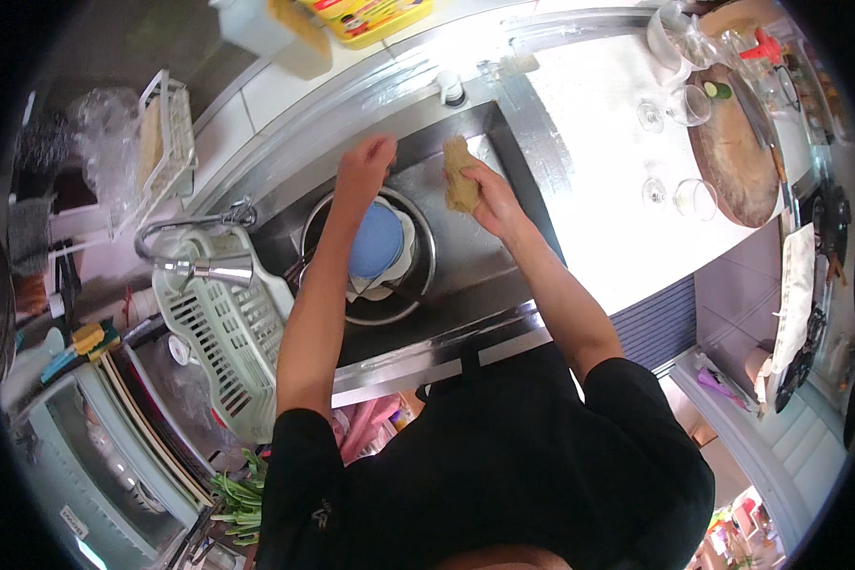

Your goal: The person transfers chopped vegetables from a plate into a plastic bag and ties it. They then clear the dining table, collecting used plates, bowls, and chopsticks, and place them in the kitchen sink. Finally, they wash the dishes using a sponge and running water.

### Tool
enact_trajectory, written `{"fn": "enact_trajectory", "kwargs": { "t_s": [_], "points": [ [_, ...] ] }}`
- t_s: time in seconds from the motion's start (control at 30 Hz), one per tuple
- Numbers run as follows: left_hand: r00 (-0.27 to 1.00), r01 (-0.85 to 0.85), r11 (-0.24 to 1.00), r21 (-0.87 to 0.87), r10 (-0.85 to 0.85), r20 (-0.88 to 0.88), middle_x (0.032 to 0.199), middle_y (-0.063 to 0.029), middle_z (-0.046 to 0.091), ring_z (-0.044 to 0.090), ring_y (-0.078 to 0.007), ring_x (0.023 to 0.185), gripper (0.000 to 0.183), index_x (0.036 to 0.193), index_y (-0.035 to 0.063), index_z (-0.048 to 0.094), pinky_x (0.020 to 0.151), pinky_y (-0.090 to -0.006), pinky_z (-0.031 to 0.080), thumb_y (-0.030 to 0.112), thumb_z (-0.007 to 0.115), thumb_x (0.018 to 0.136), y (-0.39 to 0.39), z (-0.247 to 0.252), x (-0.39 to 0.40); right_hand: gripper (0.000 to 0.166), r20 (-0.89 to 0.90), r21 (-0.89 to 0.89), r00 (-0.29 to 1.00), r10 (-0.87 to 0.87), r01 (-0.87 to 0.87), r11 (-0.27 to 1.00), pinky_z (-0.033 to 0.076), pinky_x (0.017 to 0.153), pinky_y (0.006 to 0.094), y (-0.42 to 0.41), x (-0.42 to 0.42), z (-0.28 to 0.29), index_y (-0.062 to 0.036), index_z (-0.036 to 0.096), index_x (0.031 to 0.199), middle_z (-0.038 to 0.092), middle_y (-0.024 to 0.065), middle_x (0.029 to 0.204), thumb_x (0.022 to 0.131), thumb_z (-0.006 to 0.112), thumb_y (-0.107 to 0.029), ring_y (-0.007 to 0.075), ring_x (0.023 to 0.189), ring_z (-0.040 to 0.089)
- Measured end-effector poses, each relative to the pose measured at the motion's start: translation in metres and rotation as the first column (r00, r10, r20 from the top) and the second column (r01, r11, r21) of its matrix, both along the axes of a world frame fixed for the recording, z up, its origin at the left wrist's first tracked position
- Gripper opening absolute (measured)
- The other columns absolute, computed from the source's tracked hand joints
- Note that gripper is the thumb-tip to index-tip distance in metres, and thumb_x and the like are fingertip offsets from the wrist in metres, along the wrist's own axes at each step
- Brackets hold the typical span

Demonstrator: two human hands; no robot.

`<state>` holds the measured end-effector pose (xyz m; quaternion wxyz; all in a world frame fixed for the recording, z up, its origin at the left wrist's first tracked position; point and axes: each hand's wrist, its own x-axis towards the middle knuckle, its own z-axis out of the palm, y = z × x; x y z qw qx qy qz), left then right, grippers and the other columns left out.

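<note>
My right hand grips a tan scrubbing cloth or loofah over the right part of a stainless steel sink. Blurred and with its fingers curled, my left hand is above the sink's far left side; whether anything is inside it cannot be made out. Below my left forearm stands a round metal basin in the sink. It holds a blue bowl or plate on top of white scalloped dishes, and dark chopsticks or handles show at its left edge, partly hidden by the arm.
A chrome faucet reaches over a pale plastic dish rack on the left. To the right, several stemmed glasses are on the white counter, beside a round wooden chopping board with a knife and a cut cucumber.
</note>
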<state>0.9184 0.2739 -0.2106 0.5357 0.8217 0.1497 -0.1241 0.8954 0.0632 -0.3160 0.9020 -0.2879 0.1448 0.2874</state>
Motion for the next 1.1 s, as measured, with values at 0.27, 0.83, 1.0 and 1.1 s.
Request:
{"fn": "enact_trajectory", "kwargs": {
  "t_s": [0.27,0.83,1.0,1.1],
  "points": [
    [0.905,0.347,0.898,0.27,-0.396,0.155,0.09,-0.0162,0.067,0.061,-0.0305,0.079,0.043,0.094,0.0011,0.068,0.075,-0.0374,0.046,0.04,0.05,0.091,-0.075,-0.05,0.16,0.039,-0.021,0.131,0.989,-0.144,0.145,0.981,0.049,0.082,0.0363,0.001,0.05,0.002,-0.0135,0.044,0.133,0.057,0.0053,0.114,0.094,0.049,-0.017,0.0198,0.096,0.059],
    [0.951,0.254,0.965,0.072,-0.263,0.161,0.086,-0.008,0.067,0.06,-0.0177,0.08,0.043,0.089,-0.0004,0.067,0.077,-0.0301,0.046,0.036,0.046,0.094,-0.087,-0.073,0.156,0.031,-0.231,0.211,0.917,-0.326,0.375,0.903,0.05,0.078,0.0387,0.032,0.07,-0.013,-0.0074,0.048,0.123,0.06,0.0079,0.105,0.099,0.044,-0.026,0.0227,0.093,0.06],
    [0.91,0.272,0.939,0.212,-0.323,0.26,0.088,-0.0123,0.066,0.06,-0.0308,0.079,0.035,0.087,0.0003,0.063,0.076,-0.0372,0.046,0.028,0.043,0.094,-0.085,-0.067,0.153,0.032,-0.21,0.28,0.961,-0.182,0.237,0.93,0.051,0.073,0.038,0.019,0.073,0.007,-0.0076,0.052,0.116,0.06,0.0075,0.097,0.095,0.051,-0.032,0.0219,0.086,0.061],
    [0.718,-0.038,0.804,0.593,-0.391,0.576,0.095,-0.0141,0.063,0.058,-0.0294,0.088,0.034,0.096,0.0026,0.063,0.08,-0.038,0.044,0.031,0.044,0.094,-0.062,-0.08,0.118,0.033,-0.091,0.086,0.972,-0.218,0.226,0.97,0.052,0.071,0.0373,0.001,0.066,0.012,-0.008,0.052,0.115,0.059,0.007,0.095,0.092,0.057,-0.032,0.0207,0.083,0.061]
  ]
}}
